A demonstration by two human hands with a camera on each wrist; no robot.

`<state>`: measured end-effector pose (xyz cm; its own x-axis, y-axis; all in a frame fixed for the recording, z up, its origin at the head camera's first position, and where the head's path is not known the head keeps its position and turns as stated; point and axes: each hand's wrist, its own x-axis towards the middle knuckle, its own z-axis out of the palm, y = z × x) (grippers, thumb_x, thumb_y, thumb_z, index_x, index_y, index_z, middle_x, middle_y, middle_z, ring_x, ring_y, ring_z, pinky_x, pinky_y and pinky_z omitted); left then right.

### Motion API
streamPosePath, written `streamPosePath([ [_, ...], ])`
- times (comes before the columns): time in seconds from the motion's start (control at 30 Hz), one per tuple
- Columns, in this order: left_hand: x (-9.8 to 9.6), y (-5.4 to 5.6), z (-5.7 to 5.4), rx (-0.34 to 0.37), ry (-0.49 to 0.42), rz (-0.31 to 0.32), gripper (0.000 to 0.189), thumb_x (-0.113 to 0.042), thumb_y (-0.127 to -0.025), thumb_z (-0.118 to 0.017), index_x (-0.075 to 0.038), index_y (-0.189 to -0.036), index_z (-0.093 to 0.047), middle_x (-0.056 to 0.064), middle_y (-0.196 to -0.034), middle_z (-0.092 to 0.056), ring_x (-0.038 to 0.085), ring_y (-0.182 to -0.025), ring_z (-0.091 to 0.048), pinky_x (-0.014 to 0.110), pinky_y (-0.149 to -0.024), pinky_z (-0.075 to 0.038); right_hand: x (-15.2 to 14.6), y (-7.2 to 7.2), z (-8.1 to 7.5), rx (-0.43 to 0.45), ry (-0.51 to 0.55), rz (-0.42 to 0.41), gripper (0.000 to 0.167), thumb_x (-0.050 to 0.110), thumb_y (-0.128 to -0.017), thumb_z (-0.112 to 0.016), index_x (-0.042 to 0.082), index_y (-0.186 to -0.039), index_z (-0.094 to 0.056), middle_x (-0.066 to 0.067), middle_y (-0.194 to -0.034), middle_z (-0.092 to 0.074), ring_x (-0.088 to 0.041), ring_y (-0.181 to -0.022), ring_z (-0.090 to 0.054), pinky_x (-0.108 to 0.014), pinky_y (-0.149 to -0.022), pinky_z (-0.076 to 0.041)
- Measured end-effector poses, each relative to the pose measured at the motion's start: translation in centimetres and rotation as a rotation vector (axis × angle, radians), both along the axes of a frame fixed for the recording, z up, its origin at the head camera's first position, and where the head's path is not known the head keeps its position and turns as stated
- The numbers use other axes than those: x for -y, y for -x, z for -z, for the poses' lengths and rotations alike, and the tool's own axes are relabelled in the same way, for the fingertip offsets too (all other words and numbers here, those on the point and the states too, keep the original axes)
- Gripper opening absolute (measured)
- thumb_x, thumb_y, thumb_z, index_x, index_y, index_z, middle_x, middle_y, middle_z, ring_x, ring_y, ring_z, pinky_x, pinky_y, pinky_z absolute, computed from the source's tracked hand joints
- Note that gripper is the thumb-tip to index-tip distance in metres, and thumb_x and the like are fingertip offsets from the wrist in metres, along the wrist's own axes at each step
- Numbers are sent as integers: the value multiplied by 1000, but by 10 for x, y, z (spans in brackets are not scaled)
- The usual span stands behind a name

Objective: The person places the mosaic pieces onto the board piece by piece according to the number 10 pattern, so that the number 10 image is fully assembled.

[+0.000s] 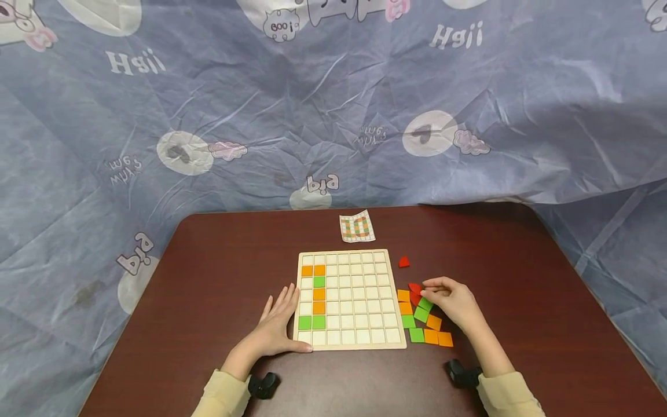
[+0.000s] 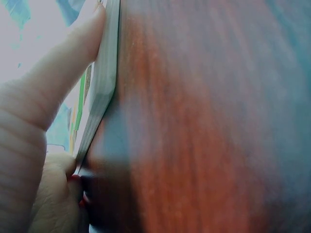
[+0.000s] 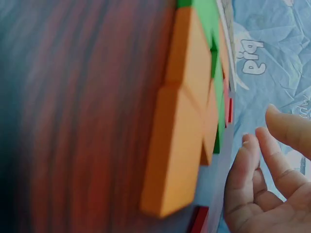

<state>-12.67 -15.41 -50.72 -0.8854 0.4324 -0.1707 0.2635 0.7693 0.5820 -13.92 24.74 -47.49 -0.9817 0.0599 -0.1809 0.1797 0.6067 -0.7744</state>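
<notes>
A pale square grid board lies on the table with orange and green tiles in its left columns. My left hand rests at its lower left corner, fingers stretched along the left side and thumb on the front edge. In the left wrist view the thumb lies against the board's rim. Beside the board's right side, my right hand hovers by red pieces and a green tile. The right wrist view shows its thumb and fingers slightly apart, nothing visible between them.
Several loose orange tiles and green tiles lie right of the board. One red piece sits apart, farther back. A patterned paper card lies behind the board. A printed cloth hangs behind the table.
</notes>
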Motion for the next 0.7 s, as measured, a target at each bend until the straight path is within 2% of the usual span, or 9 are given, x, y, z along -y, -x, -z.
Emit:
streamPosePath([
  [0.13, 0, 0, 1, 0, 0, -2, 129, -54, -67, -86, -3, -158, -9, 16, -166, -1, 33, -154, -1, 59, -121, 2, -1, -2, 1, -25, -110, -38, 32, 22, -89, -74, 2, -112, -68, -15, -103, -69, -21, -85, -65, -29, -67, -52],
  [0.27, 0, 0, 1, 4, 0, -3, 129, -54, -68, -86, -3, -158, -8, 15, -166, 0, 32, -154, 0, 58, -121, 3, 0, -3, 1, -15, -188, -55, 31, 20, -85, -77, 1, -108, -68, -15, -101, -66, -24, -86, -61, -33, -69, -53],
  [0.47, 0, -2, -1, 0, -22, -6, 130, -53, -66, -87, -3, -158, -9, 15, -166, -1, 33, -154, -1, 59, -120, 3, 2, -5, -1, 2, -225, -68, 30, 16, -82, -79, 0, -104, -67, -14, -100, -62, -24, -88, -58, -39, -76, -53],
  [0.7, 1, -4, 0, -2, -34, 4, 128, -52, -68, -86, -1, -158, -10, 17, -166, -1, 35, -154, -2, 61, -120, 3, 3, -4, -2, 23, -245, -86, 28, 17, -81, -80, 1, -101, -67, -9, -94, -62, -20, -83, -55, -32, -71, -49],
])
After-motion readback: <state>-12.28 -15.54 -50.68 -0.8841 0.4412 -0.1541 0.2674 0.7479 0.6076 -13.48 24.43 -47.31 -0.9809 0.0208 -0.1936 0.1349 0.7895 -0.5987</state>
